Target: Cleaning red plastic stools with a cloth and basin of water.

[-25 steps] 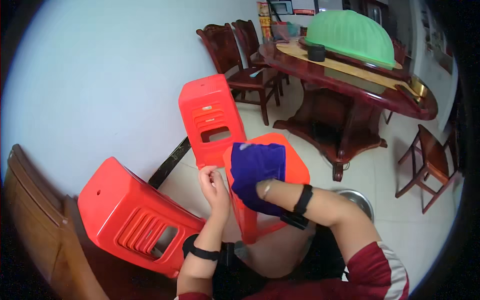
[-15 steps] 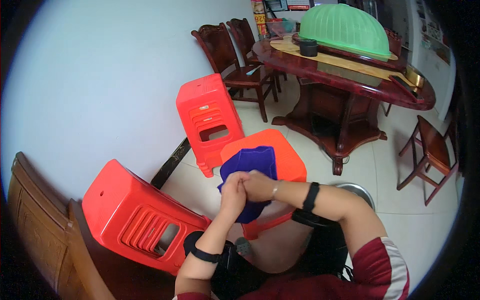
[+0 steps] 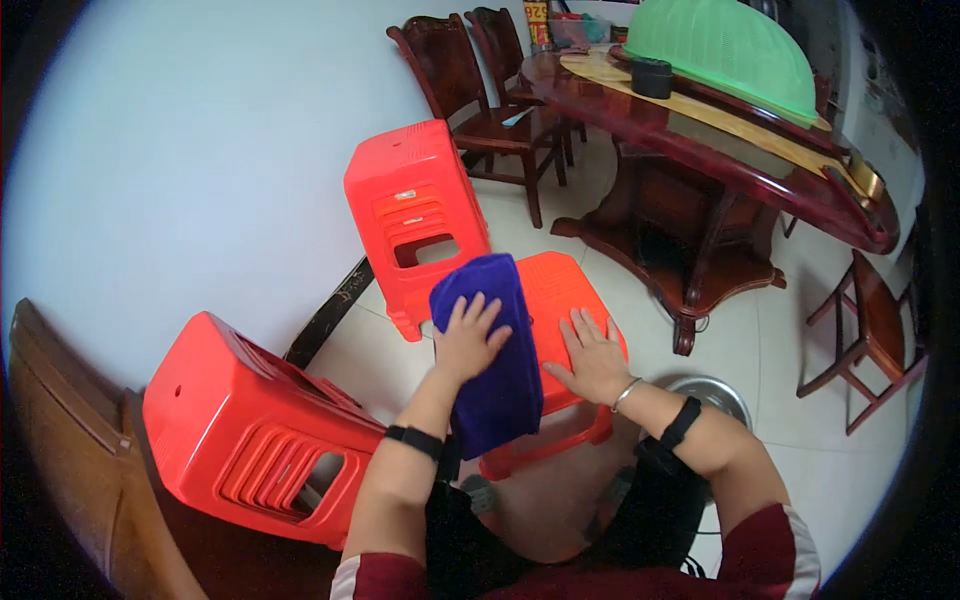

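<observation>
A folded purple cloth (image 3: 490, 395) lies over the left part of a low orange-red plastic stool (image 3: 555, 295) in front of me, and its near end hangs past the seat's edge. My left hand (image 3: 465, 340) rests flat on the cloth with its fingers spread. To the right, my right hand (image 3: 593, 368) lies palm down on the bare seat, fingers apart and gripping nothing. A metal bracelet circles my right wrist.
Stacked red stools (image 3: 405, 165) stand beyond on the left, with another red stack (image 3: 195, 410) nearer. At back right is a dark wooden table (image 3: 730, 175) bearing a green mesh cover (image 3: 715, 55). A metal basin (image 3: 735, 400) sits by my right forearm.
My hands, clasped together over the cloth before, have parted. The left now presses on the cloth, the right on the seat. The cloth looks flatter and more neatly folded.
</observation>
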`<state>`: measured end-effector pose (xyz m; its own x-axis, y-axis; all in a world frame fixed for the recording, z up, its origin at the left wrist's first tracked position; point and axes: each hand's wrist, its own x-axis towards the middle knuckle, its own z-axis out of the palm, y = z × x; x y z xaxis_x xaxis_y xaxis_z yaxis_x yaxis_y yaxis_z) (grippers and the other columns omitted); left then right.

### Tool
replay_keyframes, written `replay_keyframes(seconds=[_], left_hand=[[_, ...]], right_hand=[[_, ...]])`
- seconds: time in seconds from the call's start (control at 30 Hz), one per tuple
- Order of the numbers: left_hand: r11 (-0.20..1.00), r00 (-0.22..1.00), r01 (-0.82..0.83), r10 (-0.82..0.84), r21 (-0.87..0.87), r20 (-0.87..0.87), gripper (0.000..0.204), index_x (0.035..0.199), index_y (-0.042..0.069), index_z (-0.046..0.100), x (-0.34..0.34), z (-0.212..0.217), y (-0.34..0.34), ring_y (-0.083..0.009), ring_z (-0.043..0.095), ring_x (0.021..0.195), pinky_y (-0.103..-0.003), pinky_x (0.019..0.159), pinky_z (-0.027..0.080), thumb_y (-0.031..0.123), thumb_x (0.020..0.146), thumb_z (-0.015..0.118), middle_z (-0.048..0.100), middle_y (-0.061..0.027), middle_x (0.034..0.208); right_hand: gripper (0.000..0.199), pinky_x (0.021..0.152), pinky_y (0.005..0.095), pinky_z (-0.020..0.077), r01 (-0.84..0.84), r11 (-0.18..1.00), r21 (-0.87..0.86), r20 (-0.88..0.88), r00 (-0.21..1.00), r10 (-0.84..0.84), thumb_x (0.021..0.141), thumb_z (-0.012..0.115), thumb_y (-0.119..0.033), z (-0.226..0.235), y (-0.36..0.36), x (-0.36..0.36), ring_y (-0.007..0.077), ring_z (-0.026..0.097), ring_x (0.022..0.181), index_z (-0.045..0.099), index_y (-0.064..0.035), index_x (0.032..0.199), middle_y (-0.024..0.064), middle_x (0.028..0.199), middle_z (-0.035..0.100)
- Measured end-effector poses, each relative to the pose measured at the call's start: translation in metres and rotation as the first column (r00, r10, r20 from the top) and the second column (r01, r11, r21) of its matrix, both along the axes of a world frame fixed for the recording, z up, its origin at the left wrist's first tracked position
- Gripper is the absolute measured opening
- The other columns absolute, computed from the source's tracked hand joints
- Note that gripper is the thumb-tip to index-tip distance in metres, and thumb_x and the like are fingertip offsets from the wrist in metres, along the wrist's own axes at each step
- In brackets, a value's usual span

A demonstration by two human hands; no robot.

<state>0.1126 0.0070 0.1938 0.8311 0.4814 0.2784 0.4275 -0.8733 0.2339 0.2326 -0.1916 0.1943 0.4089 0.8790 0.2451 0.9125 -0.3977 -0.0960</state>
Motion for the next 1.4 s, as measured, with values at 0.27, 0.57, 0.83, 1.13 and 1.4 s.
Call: replay_keyframes(seconds=[0.27, 0.57, 0.83, 1.13, 1.4], left_hand=[[0.918, 0.893, -0.107, 0.258, -0.381, 0.37, 0.067, 0.133, 0.007, 0.041, 0.018, -0.056, 0.088, -0.034, 0.039, 0.123, -0.038, 0.103, 0.033, 0.042, 0.08, 0.064, 0.041, -0.0211, 0.134], [-0.117, 0.705, 0.384, 0.677, -0.916, 0.209, 0.069, 0.136, 0.001, 0.033, -0.047, -0.067, -0.035, -0.0219, 0.046, 0.116, -0.031, 0.098, 0.036, 0.05, 0.09, 0.047, 0.045, -0.0127, 0.129], [0.532, 0.596, 0.227, 0.587, -0.816, 0.549, 0.057, 0.124, -0.004, 0.045, -0.084, -0.058, -0.095, -0.0208, 0.055, 0.099, -0.032, 0.094, 0.039, 0.045, 0.097, 0.031, 0.057, -0.0094, 0.111], [0.693, 0.698, 0.716, -0.711, -0.078, 0.092, 0.046, 0.123, 0.007, 0.052, -0.05, 0.11, -0.185, -0.0306, 0.047, 0.119, -0.042, 0.101, 0.034, 0.027, 0.084, 0.061, 0.054, -0.0157, 0.122], [0.912, 0.922, 0.371, -0.338, -0.177, 0.19, 0.041, 0.125, 0.01, 0.052, -0.016, 0.043, -0.075, -0.0271, 0.046, 0.122, -0.045, 0.101, 0.035, 0.035, 0.093, 0.046, 0.05, -0.0134, 0.13]], right_hand=[[0.067, 0.103, 0.0584, 0.0206, 0.047, 0.995, 0.086, 0.033, 0.998, -0.05, 0.085, 0.046, -0.051, -0.007, 0.008, -0.003, 0.0327, 0.031, 0.13, 0.044, -0.0005, 0.129, 0.0218, 0.136, 0.038], [0.06, 0.103, 0.0583, 0.022, 0.075, 0.98, 0.186, 0.029, 0.996, -0.082, 0.087, 0.045, -0.046, -0.011, 0.005, 0.001, 0.0332, 0.033, 0.129, 0.046, -0.0021, 0.127, 0.0213, 0.134, 0.04], [0.055, 0.105, 0.0511, 0.0247, 0.072, 0.979, 0.193, 0.033, 0.996, -0.08, 0.09, 0.043, -0.042, -0.009, -0.002, 0.0, 0.0323, 0.035, 0.128, 0.045, -0.002, 0.128, 0.0211, 0.133, 0.042], [0.033, 0.094, 0.0418, 0.0398, -0.027, 0.603, 0.797, -0.591, 0.171, 0.789, 0.088, 0.049, -0.021, 0.044, -0.089, -0.048, 0.0282, 0.055, 0.107, 0.055, -0.0017, 0.113, 0.016, 0.119, 0.055], [0.03, 0.087, 0.0443, 0.0438, -0.268, 0.836, 0.479, 0.468, 0.884, 0.015, 0.087, 0.047, -0.018, 0.099, -0.147, -0.001, 0.0274, 0.06, 0.097, 0.056, -0.0018, 0.11, 0.0155, 0.117, 0.055]])
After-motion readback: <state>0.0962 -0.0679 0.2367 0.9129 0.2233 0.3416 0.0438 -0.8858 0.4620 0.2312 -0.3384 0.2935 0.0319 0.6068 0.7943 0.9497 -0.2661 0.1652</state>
